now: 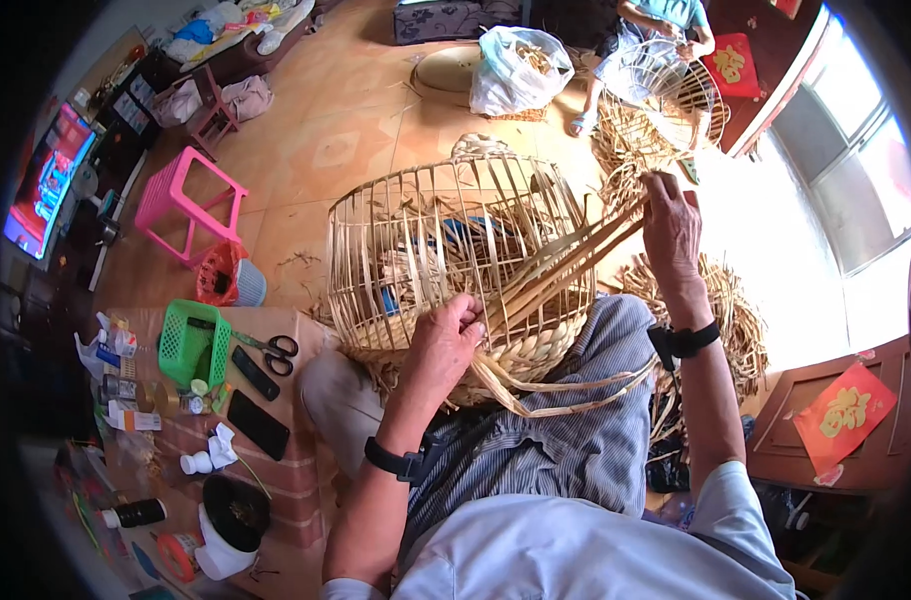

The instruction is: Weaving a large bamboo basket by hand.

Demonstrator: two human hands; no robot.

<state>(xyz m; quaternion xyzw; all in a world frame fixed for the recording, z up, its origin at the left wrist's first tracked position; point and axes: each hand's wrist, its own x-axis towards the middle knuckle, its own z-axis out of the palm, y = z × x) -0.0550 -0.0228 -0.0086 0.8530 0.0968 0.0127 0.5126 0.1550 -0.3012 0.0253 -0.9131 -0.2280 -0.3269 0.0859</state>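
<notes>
A basket (pixel 539 345) of upright thin ribs rests on my lap, with a thick braided band along its near edge. My left hand (pixel 444 340) is closed at that band, pinching the lower end of a bundle of dried straw strips (pixel 566 268). Up and to the right, my right hand (pixel 673 225) is raised with its fingers closed on the other end. Between the two hands the strips run slanting and fairly taut. Loose strip tails (pixel 536 408) curve below the band across my striped trousers. Through the ribs, straw and something blue show inside.
On my left, a low table (pixel 301 420) holds a green plastic basket (pixel 194 345), scissors (pixel 276 352), a black phone (pixel 259 424) and bottles. Beyond stand a bin (pixel 248 284) and pink stool (pixel 191 190). Straw (pixel 731 320) lies right; another person (pixel 666 20) handles a basket ahead.
</notes>
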